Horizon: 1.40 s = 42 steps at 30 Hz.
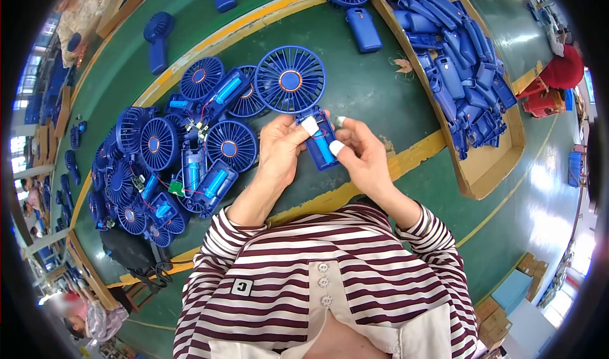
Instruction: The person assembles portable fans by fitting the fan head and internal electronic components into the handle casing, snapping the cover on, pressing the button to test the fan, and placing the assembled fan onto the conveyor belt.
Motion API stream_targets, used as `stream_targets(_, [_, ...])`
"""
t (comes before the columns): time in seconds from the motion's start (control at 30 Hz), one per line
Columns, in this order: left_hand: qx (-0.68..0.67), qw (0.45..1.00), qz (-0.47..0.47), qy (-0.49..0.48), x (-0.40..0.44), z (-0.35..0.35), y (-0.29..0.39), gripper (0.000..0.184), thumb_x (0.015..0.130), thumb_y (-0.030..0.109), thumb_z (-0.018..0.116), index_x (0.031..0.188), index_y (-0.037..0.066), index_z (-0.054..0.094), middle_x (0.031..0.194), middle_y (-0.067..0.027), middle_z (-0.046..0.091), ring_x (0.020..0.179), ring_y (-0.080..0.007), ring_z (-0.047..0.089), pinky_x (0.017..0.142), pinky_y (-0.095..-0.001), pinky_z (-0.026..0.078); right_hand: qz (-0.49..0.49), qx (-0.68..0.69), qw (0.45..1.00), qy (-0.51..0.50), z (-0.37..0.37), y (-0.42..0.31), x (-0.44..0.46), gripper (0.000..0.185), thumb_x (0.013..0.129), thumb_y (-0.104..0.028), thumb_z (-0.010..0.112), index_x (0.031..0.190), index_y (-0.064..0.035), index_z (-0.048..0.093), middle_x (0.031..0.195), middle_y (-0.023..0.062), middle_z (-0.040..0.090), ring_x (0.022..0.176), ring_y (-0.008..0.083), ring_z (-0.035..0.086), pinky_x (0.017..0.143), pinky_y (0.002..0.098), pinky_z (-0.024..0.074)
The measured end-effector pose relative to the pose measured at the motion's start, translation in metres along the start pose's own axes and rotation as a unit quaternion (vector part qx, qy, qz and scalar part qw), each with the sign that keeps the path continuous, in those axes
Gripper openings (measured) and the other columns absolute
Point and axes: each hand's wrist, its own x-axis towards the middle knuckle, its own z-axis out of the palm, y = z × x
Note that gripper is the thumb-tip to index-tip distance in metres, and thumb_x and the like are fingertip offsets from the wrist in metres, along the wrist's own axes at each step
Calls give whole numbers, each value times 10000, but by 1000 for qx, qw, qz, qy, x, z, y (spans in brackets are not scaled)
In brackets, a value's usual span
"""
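A blue handheld fan [290, 80] with a round grille is held over the green table, its handle open and a light-blue battery [321, 146] and thin wires showing inside. My left hand [281, 144] grips the handle near the neck, its thumb in a white cover pressed on the inner parts. At the handle's right side is my right hand [366, 155], thumb and forefinger also in white covers, the thumb touching the edge by the battery. The other fingers of that hand are curled. Left of my hands lies a pile of open blue fans [158, 144] with batteries, wires and green boards.
A cardboard box [472, 188] of blue casing parts [448, 73] stands at the right. Closed fans [363, 29] lie along the far side. A black bag [128, 248] sits at the lower left. People work at the left, and a person in red [563, 69] is at the right.
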Motion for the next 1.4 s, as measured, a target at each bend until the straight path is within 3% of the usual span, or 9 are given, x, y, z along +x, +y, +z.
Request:
stream_targets(0.2, [14, 999, -22, 41, -1, 2, -6, 266, 814, 80, 560, 1047, -47, 547, 1020, -174, 615, 867, -223, 624, 773, -315, 499, -141, -379, 913, 59, 13, -16, 5, 446, 707, -58, 555, 1126, 43, 442, 795, 133, 598, 672, 298, 603, 590, 369, 481])
stream_targets(0.33, [24, 996, -44, 78, 3, 3, -8, 261, 788, 43, 547, 1023, -70, 551, 960, -148, 629, 836, -190, 617, 719, -289, 493, -137, -367, 920, -28, -9, -27, 8, 428, 728, -82, 586, 1131, -1, 467, 753, 132, 577, 660, 299, 585, 592, 381, 468])
stream_targets(0.47, [22, 997, -58, 46, -1, 8, -3, 259, 800, 50, 520, 1015, -94, 537, 953, -200, 622, 823, -272, 630, 755, -345, 514, -167, -474, 852, 148, -85, -61, 16, 277, 755, -118, 623, 1008, -19, 567, 741, 126, 556, 624, 263, 568, 568, 329, 457])
stream_targets(0.57, [10, 995, -87, 37, 1, 10, -5, 247, 794, 27, 488, 1003, -94, 540, 946, -186, 621, 815, -259, 629, 731, -341, 517, -135, -619, 732, 252, -153, -70, 37, 232, 762, -104, 570, 983, -38, 585, 803, 124, 577, 702, 283, 590, 609, 373, 462])
stream_targets(0.8, [-26, 991, -125, 41, 3, 9, -9, 284, 785, 4, 467, 1045, -104, 503, 966, -193, 607, 842, -278, 622, 753, -367, 515, -37, -772, 623, 118, -197, -53, 84, 199, 650, -142, 639, 792, -4, 614, 856, 162, 585, 824, 314, 583, 675, 392, 503])
stream_targets(1.0, [-29, 988, -146, 51, 2, 7, -6, 281, 797, 73, 522, 1022, -97, 521, 981, -194, 604, 884, -307, 608, 806, -387, 486, 52, -800, 596, 27, -196, -60, 103, 283, 669, -251, 699, 838, -34, 633, 914, 161, 614, 883, 309, 603, 720, 394, 507])
stream_targets(1.03, [-30, 988, -146, 45, 3, 5, -7, 269, 798, 81, 521, 1006, -90, 533, 978, -193, 607, 884, -298, 610, 805, -379, 486, 50, -803, 593, 29, -196, -59, 103, 329, 671, -265, 701, 875, -24, 611, 915, 162, 615, 883, 309, 605, 726, 400, 505])
stream_targets(1.13, [-25, 989, -145, 29, 4, 5, -6, 270, 803, 99, 497, 987, -95, 536, 973, -191, 609, 875, -281, 616, 797, -371, 489, -12, -810, 586, 24, -197, -48, 105, 173, 707, -43, 519, 877, -13, 529, 896, 169, 609, 851, 336, 596, 711, 420, 497])
stream_targets(1.4, [-5, 986, -164, 39, 3, 4, -5, 254, 831, 64, 459, 1009, -102, 529, 985, -193, 612, 872, -250, 619, 788, -347, 496, -48, -813, 580, -7, -208, -48, 102, 328, 664, -48, 609, 970, -7, 496, 946, 162, 583, 898, 326, 570, 727, 413, 485])
